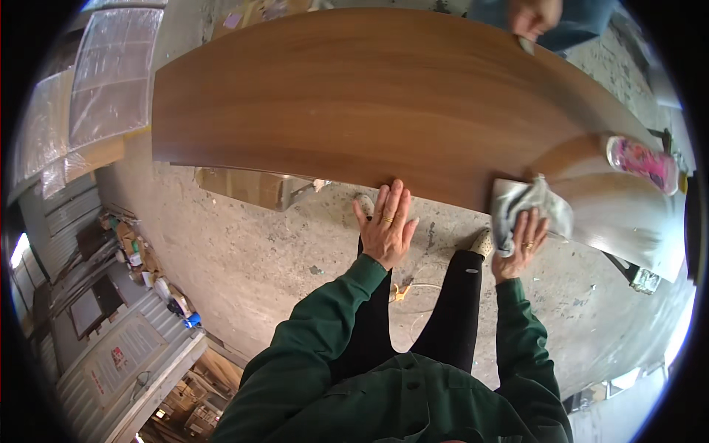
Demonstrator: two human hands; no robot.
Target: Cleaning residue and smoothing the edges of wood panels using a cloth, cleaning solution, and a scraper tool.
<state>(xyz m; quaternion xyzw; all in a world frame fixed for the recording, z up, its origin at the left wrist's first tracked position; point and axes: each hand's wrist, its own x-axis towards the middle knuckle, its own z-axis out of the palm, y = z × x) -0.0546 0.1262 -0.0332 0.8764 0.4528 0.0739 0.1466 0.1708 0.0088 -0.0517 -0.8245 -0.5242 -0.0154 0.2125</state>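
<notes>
A long brown wood-grain panel [332,96] lies flat in front of me. My left hand [388,227] has its fingers stretched out, the fingertips at the panel's near edge, and holds nothing. At the near edge, further right, my right hand [523,242] presses a crumpled grey-white cloth [521,203] against the panel, fingers laid over it. A clear container with a pink pattern [642,164] lies on the panel's right end. Across the panel, another person's hand [538,16] holds a small pale piece [526,46] at the far edge.
Plastic-wrapped panels [111,77] stand at the left. Below the brown panel sits a cardboard box [244,188]. A metal support [635,275] shows under its right end. On the concrete floor [244,273] lies a thin cable [425,286] between my legs.
</notes>
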